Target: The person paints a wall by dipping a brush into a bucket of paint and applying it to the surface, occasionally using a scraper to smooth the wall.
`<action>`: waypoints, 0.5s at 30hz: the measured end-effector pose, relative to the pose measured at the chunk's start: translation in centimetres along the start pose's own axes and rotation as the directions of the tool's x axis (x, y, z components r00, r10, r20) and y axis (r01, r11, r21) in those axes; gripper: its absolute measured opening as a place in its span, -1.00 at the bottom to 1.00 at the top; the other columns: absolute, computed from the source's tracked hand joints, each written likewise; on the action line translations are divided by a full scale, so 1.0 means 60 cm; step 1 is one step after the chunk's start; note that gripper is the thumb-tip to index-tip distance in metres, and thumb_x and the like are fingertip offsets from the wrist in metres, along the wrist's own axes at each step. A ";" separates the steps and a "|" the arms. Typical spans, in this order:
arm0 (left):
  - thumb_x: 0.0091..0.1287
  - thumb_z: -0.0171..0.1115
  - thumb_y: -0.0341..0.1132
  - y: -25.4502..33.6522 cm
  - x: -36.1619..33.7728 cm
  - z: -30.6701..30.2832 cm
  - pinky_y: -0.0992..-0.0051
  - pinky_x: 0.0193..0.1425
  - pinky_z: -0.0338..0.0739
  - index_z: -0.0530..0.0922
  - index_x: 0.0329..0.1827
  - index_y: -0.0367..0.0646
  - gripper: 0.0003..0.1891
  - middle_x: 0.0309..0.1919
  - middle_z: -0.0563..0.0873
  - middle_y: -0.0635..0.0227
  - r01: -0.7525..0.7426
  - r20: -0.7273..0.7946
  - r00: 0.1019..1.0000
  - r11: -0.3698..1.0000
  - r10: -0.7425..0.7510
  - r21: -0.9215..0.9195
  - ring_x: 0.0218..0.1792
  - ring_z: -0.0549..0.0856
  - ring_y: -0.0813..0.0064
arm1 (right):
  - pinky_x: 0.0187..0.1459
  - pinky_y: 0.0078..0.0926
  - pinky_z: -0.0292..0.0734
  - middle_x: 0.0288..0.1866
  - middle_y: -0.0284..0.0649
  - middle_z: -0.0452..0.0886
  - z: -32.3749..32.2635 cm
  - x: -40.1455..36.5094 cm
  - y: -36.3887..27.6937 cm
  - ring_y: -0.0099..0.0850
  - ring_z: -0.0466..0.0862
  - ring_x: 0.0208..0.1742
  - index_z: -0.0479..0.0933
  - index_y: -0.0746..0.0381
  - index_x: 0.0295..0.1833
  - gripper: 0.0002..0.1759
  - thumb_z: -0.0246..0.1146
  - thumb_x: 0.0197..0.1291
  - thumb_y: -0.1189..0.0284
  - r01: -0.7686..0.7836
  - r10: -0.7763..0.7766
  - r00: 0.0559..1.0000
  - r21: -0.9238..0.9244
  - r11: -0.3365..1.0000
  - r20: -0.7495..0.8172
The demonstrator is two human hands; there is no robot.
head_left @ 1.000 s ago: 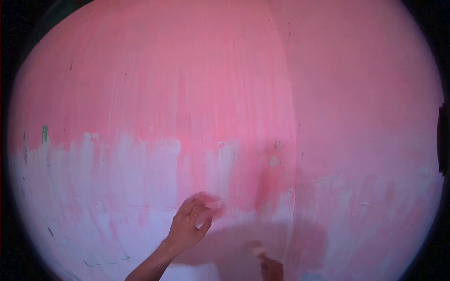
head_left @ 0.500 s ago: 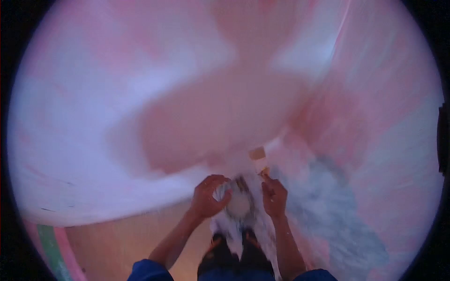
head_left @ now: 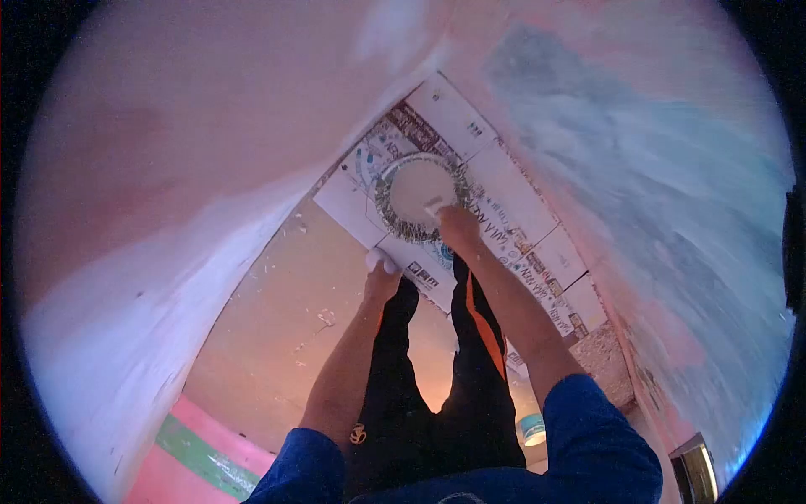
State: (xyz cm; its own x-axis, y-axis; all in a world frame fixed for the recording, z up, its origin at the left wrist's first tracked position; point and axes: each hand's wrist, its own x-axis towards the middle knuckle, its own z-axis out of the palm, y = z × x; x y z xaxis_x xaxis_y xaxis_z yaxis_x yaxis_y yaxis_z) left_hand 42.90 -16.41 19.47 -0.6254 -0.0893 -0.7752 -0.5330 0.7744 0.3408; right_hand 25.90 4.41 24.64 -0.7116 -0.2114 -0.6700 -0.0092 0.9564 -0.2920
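Paint tub (head_left: 416, 189) just beside right fingers (head_left: 452, 221)

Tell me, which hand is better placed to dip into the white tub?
Likely the right hand: it is at the rim of the tub, holding a pale tool over the white filling. The left hand sits beside the tub, over the printed sheet, gripping a white lump.

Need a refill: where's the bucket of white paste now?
Head view, upper centre: the bucket sits on printed cardboard in the wall corner, the right hand at its rim.
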 end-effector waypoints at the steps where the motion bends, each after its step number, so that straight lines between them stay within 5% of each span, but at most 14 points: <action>1: 0.14 0.18 -0.08 0.002 0.028 0.007 0.18 0.00 0.48 0.34 0.20 -0.21 -0.40 -0.22 0.64 -0.08 -0.151 -0.063 0.985 0.975 0.163 0.164 -0.11 0.62 0.02 | -0.14 -0.23 0.57 -0.20 0.03 0.60 0.021 0.036 0.006 -0.06 0.63 -0.13 0.56 0.24 -0.13 -0.73 0.14 0.01 0.46 0.063 -0.064 0.998 -0.072 0.995 -0.011; 2: 0.14 0.18 -0.08 0.028 0.040 -0.009 0.18 0.00 0.48 0.34 0.20 -0.21 -0.40 -0.22 0.64 -0.08 -0.139 -0.055 0.987 0.977 0.150 0.163 -0.11 0.62 0.02 | -0.14 -0.23 0.57 -0.20 0.03 0.60 0.037 0.065 0.007 -0.06 0.63 -0.13 0.56 0.24 -0.13 -0.73 0.14 0.01 0.46 0.066 -0.066 0.998 -0.069 0.995 0.004; 4: 0.14 0.18 -0.09 0.113 0.039 -0.071 0.18 -0.02 0.49 0.36 0.19 -0.19 -0.42 -0.27 0.66 -0.03 0.021 -0.007 1.000 0.969 -0.023 -0.247 -0.13 0.63 0.03 | -0.21 -0.20 0.58 -0.21 -0.05 0.61 0.062 0.103 0.005 -0.18 0.65 -0.17 0.57 0.25 -0.22 -0.78 0.13 0.03 0.42 0.049 -0.040 0.997 -0.141 0.989 0.065; 7: 0.14 0.18 -0.10 0.123 0.064 -0.070 0.19 -0.04 0.49 0.38 0.17 -0.18 -0.45 -0.28 0.67 0.01 0.057 0.022 0.998 0.968 -0.054 -0.243 -0.16 0.64 0.02 | -0.24 -0.22 0.59 -0.27 0.03 0.59 0.122 0.123 0.023 -0.09 0.65 -0.25 0.56 0.26 -0.21 -0.79 0.16 -0.02 0.51 0.098 -0.108 0.992 -0.130 0.987 -0.070; 15: 0.15 0.18 -0.11 0.107 0.059 -0.038 0.20 0.09 0.42 0.42 0.15 -0.14 -0.49 -0.09 0.62 0.03 0.025 -0.001 1.000 0.963 -0.026 -0.269 0.00 0.57 0.04 | -0.26 -0.11 0.54 -0.21 0.07 0.56 0.093 -0.024 0.022 -0.03 0.62 -0.21 0.34 0.26 0.13 -0.55 0.13 0.06 0.49 -0.049 0.052 0.998 0.078 0.996 -0.040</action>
State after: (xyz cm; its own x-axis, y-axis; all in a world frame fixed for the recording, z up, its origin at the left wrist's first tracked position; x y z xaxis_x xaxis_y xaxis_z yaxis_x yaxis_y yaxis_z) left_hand 35.96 -13.17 20.11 -0.6118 -0.1101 -0.7833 -0.6820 0.5752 0.4517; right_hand 30.83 4.86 21.42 -0.7387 -0.1530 -0.6564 0.0802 0.9470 -0.3111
